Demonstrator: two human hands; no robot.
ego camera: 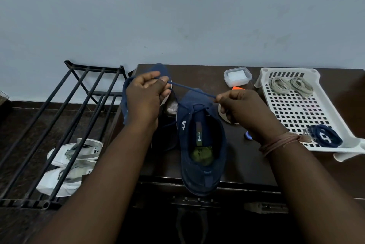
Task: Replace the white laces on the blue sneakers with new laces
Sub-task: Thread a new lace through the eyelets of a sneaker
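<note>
- Head view: blue sneaker [203, 145] sat mid-table, long axis near-to-far, toe far.
- Left hand [147, 95] and right hand [240, 105] each pinched the navy lace [192, 90], taut left-to-right just beyond the tongue; hands equally near.

1. A pale blue wall [197, 16] is seen behind a dark brown table [246, 157].
2. A black metal shoe rack [65, 123] is placed left of the table, on a dark speckled floor [17, 129].
3. The room is dimly lit.
</note>
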